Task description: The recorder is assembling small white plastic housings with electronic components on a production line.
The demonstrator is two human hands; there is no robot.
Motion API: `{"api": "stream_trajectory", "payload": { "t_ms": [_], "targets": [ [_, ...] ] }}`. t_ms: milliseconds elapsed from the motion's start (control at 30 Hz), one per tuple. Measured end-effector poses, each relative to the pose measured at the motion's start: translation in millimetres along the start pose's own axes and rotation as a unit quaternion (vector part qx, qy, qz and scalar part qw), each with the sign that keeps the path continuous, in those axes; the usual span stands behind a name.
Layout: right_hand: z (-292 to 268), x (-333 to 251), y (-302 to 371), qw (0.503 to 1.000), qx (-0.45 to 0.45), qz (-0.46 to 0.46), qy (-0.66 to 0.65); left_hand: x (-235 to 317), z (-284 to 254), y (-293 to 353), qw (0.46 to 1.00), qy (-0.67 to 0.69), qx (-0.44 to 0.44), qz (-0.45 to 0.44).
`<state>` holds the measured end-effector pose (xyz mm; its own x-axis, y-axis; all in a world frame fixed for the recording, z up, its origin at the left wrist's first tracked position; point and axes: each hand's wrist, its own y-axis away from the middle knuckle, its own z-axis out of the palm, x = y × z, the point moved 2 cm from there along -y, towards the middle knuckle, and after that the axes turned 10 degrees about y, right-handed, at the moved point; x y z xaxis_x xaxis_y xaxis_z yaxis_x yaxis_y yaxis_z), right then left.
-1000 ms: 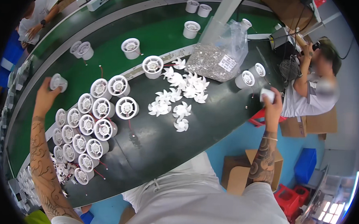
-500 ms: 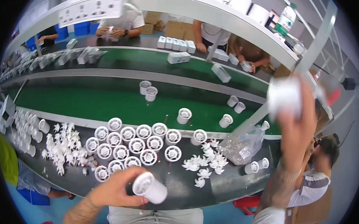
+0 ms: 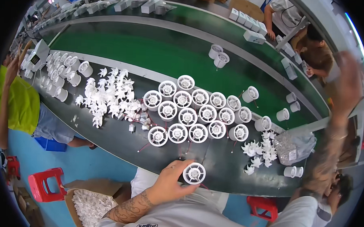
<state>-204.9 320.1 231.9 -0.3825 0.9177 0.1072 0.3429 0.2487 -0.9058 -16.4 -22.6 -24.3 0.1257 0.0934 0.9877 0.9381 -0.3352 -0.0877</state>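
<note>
My left hand (image 3: 173, 181) is closed around a white cylindrical fan housing (image 3: 194, 173) at the near table edge, its spoked end facing up. At the far right, my right hand (image 3: 349, 82) is raised and smeared by motion. Its fingers are unclear, and no object shows in it. Beyond my left hand, several similar housings (image 3: 187, 116) stand in rows on the dark table, thin red wires trailing from some. To their left lies a heap of white fan blades (image 3: 108, 95), with small metal motors (image 3: 143, 118) beside it. A smaller pile of blades (image 3: 260, 151) is to the right.
A clear plastic bag of small parts (image 3: 288, 148) sits at the right, near two housings lying on their sides. Behind runs a green conveyor belt (image 3: 152, 47) carrying several housings. A co-worker in yellow-green (image 3: 22, 100) is at left, near a red stool (image 3: 47, 184).
The view has swung, shifting the table leftward at its right end. The white cylinder seen in my right hand no longer shows. The housing in my left hand has turned spoked end up.
</note>
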Motion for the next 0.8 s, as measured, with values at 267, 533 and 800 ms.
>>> {"api": "stream_trajectory", "payload": {
  "t_ms": [267, 533, 800],
  "targets": [
    [139, 17, 189, 0.832, -0.537, 0.079, -0.11, -25, 50, -35, 0.984, -0.145, -0.089, 0.05],
    [21, -38, 171, 0.87, -0.355, 0.261, -0.222, 8, 28, -24, 0.991, -0.042, -0.083, 0.091],
    [-72, -133, 255, 0.707, -0.633, 0.205, -0.24, -24, 45, -24, 0.985, -0.037, -0.15, -0.075]
  ]
}}
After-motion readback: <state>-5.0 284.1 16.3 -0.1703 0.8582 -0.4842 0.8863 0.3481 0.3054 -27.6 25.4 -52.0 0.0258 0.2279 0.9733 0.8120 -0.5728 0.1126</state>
